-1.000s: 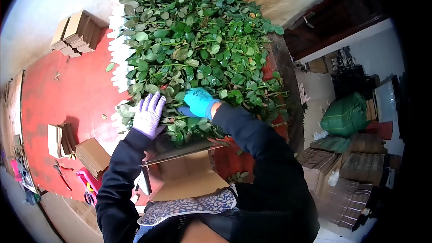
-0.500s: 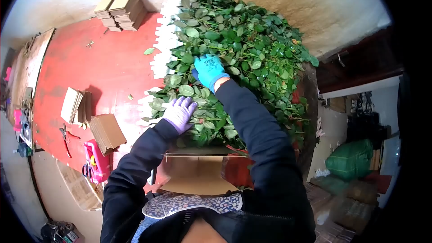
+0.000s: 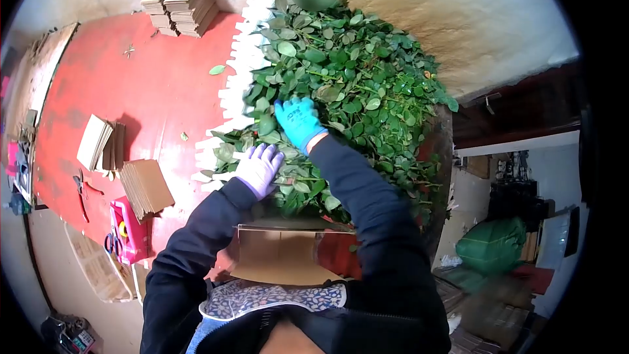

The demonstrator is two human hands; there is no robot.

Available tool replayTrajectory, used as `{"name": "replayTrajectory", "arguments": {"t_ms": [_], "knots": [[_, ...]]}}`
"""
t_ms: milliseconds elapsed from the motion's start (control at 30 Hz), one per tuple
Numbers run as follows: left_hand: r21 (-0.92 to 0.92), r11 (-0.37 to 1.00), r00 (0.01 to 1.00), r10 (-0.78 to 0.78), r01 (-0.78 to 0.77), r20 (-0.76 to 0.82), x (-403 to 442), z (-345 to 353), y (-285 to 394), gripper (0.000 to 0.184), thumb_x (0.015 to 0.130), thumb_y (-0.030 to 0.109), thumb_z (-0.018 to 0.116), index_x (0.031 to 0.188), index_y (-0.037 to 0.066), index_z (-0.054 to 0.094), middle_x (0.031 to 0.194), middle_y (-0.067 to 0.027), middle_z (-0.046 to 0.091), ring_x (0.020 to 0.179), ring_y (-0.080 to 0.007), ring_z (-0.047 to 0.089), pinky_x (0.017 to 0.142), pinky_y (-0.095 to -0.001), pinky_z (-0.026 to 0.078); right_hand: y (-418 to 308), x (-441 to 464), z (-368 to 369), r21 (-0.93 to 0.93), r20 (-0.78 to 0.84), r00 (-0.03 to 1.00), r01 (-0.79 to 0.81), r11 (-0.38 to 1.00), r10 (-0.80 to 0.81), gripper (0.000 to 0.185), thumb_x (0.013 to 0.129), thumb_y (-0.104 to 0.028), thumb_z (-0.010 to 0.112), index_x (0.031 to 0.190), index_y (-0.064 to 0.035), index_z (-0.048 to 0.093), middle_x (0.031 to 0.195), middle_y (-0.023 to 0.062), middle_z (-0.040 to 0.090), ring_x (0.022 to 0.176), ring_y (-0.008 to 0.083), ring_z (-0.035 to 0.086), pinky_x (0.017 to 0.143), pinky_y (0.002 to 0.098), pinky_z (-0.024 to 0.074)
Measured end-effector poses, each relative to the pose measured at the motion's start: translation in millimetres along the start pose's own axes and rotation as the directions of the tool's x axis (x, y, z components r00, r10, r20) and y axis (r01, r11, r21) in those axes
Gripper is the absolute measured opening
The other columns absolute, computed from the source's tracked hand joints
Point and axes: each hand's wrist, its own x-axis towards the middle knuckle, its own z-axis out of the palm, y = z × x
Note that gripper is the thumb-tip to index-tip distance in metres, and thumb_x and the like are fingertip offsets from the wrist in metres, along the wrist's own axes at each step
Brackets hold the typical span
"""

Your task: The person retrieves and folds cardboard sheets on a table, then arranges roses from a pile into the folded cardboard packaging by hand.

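A thick heap of leafy green stems (image 3: 347, 72), rose-like in leaf, covers the right half of the red table. White pieces (image 3: 240, 82) stick out in a jagged row along its left edge. My left hand (image 3: 259, 169), in a lilac glove, lies flat with fingers spread on the leaves at the near left corner. Farther in, my right hand (image 3: 300, 123), in a bright blue glove, rests over the foliage with fingers stretched toward the left edge. Its fingertips are partly among leaves, and I see nothing gripped.
On the red table (image 3: 124, 98) stand stacked cardboard pieces (image 3: 183, 3) at the back and two smaller cardboard stacks (image 3: 147, 187) nearer. Red-handled pliers (image 3: 82, 195) and a pink tape dispenser (image 3: 130, 229) lie front left. A wall borders the heap; a green bundle (image 3: 491, 246) sits right.
My right hand has come nearer to me across the leaves, closer to my left hand. The left hand stays almost in place. The camera view has shifted slightly.
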Motion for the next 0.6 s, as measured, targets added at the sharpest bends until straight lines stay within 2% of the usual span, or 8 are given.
{"name": "replayTrajectory", "arguments": {"t_ms": [200, 267, 300, 367, 433, 533, 567, 600], "knots": [[-0.013, 1.0, 0.999, 0.001, -0.002, -0.053, -2.5, 12.0, -3.5, 0.079, 0.067, 0.036, 0.078, 0.134, 0.007, 0.046, 0.136, -0.0197, 0.047, 0.127, -0.0384, 0.045, 0.107, -0.0504, 0.033, 57.5, -6.9, -81.9, 0.309, 0.275, 0.96, -0.131, 0.942, 0.044, 0.017, 0.081, -0.012, 0.06, 0.098, -0.01, 0.061, 0.092, 0.0108, 0.066, 0.088, 0.0277, 0.064, 0.073, 0.0372, 0.0483], [-0.049, 0.999, 0.999, -0.01, 0.008, -0.034, -3.0, 9.9, -2.1, 0.084, 0.065, 0.034, 0.079, 0.136, 0.007, 0.044, 0.137, -0.0192, 0.045, 0.128, -0.0391, 0.043, 0.108, -0.0498, 0.032, 99.6, -35.7, -89.8, 0.866, -0.178, 0.796, -0.153, 0.476, 0.578, 0.015, 0.083, -0.012, 0.061, 0.097, -0.0078, 0.062, 0.087, 0.0131, 0.063, 0.078, 0.0243, 0.062, 0.066, 0.0374, 0.0493], [-0.055, 0.998, 0.999, -0.008, 0.007, -0.033, -3.2, 7.9, -1.7, 0.084, 0.065, 0.034, 0.079, 0.136, 0.007, 0.044, 0.137, -0.0193, 0.045, 0.128, -0.0391, 0.043, 0.108, -0.0498, 0.032, 144.6, -59.5, -50.2, 0.933, 0.323, 0.64, -0.092, -0.347, 0.698, 0.016, 0.089, -0.016, 0.059, 0.099, -0.0043, 0.063, 0.089, 0.0132, 0.063, 0.076, 0.0202, 0.059, 0.068, 0.0383, 0.0502], [-0.044, 0.999, 0.999, -0.005, 0.004, -0.033, -3.2, 9.9, -2.4, 0.084, 0.065, 0.033, 0.078, 0.136, 0.006, 0.044, 0.138, -0.0195, 0.045, 0.128, -0.0392, 0.043, 0.108, -0.0497, 0.032, 173.4, -65.1, -160.3, 0.99, -0.075, 0.426, -0.074, 0.117, 0.901, 0.025, 0.095, -0.017, 0.055, 0.111, 0.0007, 0.061, 0.089, 0.0081, 0.063, 0.077, 0.0155, 0.059, 0.07, 0.0316, 0.0489], [-0.046, 0.999, 1.0, 0.0, -0.001, -0.03, -3.4, 9.2, -2.0, 0.083, 0.065, 0.032, 0.078, 0.136, 0.005, 0.044, 0.138, -0.0195, 0.045, 0.128, -0.0392, 0.042, 0.108, -0.0494, 0.032, 200.3, -79.5, -195.8, 0.978, -0.143, 0.345, -0.093, 0.185, 0.928, 0.034, 0.1, -0.018, 0.051, 0.124, 0.0057, 0.059, 0.088, 0.0031, 0.063, 0.079, 0.0107, 0.058, 0.073, 0.025, 0.0476], [-0.045, 0.999, 1.0, -0.003, 0.002, -0.025, -2.7, 8.2, -1.9, 0.082, 0.066, 0.034, 0.077, 0.137, 0.006, 0.044, 0.139, -0.0189, 0.044, 0.129, -0.0386, 0.042, 0.109, -0.0493, 0.031, 217.9, -86.2, -173.7, 0.949, -0.178, 0.563, -0.12, 0.293, 0.807, 0.028, 0.1, -0.014, 0.05, 0.119, 0.0025, 0.063, 0.086, 0.002, 0.063, 0.078, 0.0105, 0.059, 0.073, 0.0262, 0.0479], [-0.008, 1.0, 1.0, -0.012, 0.012, 0.01, -1.5, 4.2, -0.2, 0.082, 0.067, 0.035, 0.077, 0.137, 0.007, 0.044, 0.14, -0.0182, 0.044, 0.129, -0.0382, 0.042, 0.109, -0.0493, 0.031, 212.4, -81.1, -159.9, 0.986, -0.11, 0.625, -0.027, 0.163, 0.773, 0.022, 0.097, -0.013, 0.055, 0.111, 0.0013, 0.066, 0.089, 0.0023, 0.065, 0.081, 0.0119, 0.06, 0.076, 0.0281, 0.0492], [0.007, 1.0, 0.999, -0.022, 0.022, 0.027, -1.6, 1.7, 1.2, 0.083, 0.068, 0.036, 0.076, 0.138, 0.007, 0.043, 0.14, -0.0178, 0.044, 0.129, -0.0376, 0.041, 0.109, -0.0492, 0.031, 205.4, -70.0, -156.4, 0.947, -0.119, 0.775, -0.1, 0.307, 0.62, 0.018, 0.095, -0.008, 0.058, 0.107, 0.0005, 0.069, 0.094, 0.0035, 0.068, 0.086, 0.014, 0.063, 0.079, 0.0299, 0.0501]]}}
